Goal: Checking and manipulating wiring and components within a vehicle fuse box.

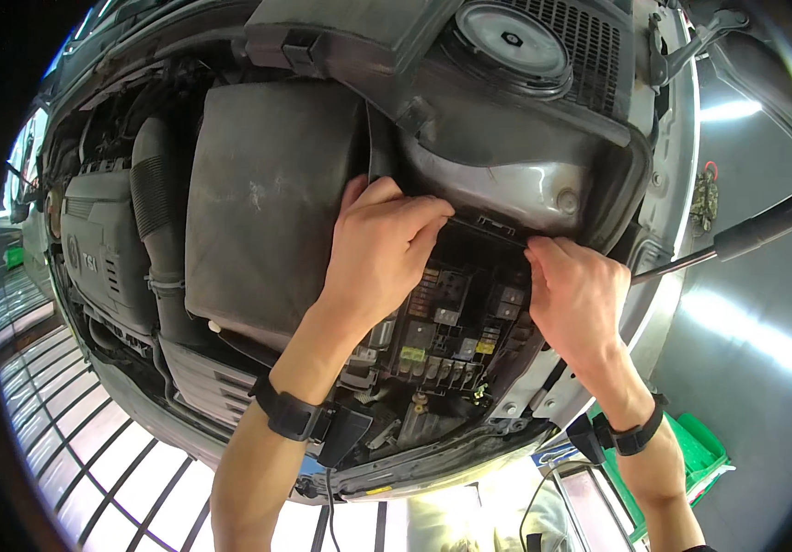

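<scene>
An opened fuse box (442,322) with several fuses and relays sits in the car's engine bay. Along its far side runs a black plastic edge (497,227) with a small clip. My left hand (377,244) is closed in a pinch at the left part of this edge, beside the large black box-shaped cover (271,202). At its right end my right hand (580,294) pinches the same edge between thumb and fingers. Whether the edge belongs to a loose lid or a fixed part, I cannot tell. Both wrists carry black straps.
Left of the black cover lie a ribbed air hose (150,198) and the engine cover (106,248). A metal strut tower (515,189) rises beyond my hands. At right, a support rod (681,265) slants past the fender. A green bin (690,460) stands on the floor.
</scene>
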The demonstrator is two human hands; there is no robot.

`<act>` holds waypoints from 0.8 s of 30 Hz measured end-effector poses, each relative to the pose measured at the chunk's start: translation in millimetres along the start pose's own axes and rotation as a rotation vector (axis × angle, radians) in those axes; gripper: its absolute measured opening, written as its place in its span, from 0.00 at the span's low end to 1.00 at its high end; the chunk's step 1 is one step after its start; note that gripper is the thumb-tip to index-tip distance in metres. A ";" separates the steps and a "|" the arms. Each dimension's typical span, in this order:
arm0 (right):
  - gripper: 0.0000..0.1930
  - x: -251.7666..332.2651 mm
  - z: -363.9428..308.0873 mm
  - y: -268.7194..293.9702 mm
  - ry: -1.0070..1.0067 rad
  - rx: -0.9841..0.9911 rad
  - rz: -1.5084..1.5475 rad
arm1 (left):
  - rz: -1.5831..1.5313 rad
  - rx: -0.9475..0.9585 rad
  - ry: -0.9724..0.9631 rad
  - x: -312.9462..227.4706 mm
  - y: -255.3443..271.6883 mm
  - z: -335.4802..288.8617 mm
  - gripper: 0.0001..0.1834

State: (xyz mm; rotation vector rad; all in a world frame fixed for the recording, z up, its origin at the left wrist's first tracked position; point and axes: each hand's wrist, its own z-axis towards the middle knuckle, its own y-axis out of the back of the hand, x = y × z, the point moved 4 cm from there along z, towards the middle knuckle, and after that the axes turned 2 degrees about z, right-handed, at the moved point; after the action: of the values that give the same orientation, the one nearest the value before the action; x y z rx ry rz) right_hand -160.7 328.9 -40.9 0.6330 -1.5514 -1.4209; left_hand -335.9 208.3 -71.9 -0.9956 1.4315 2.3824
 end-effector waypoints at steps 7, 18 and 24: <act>0.01 17.8 21.1 -2.2 0.083 0.332 -0.349 | -0.370 -0.067 0.333 -14.9 35.4 -7.3 0.12; 0.16 12.1 16.7 -9.9 0.068 0.064 -0.171 | -0.894 -0.372 1.203 -104.9 2.5 -211.2 0.13; 0.17 6.2 17.7 -5.1 0.125 0.058 -0.117 | -0.198 0.079 1.030 -93.3 -30.0 -246.2 0.22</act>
State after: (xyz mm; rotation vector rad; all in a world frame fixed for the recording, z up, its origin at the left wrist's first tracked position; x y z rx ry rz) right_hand -179.9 331.3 -42.8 0.8434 -1.4821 -1.3982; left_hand -140.7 33.3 -110.4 -2.3872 1.5187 1.6505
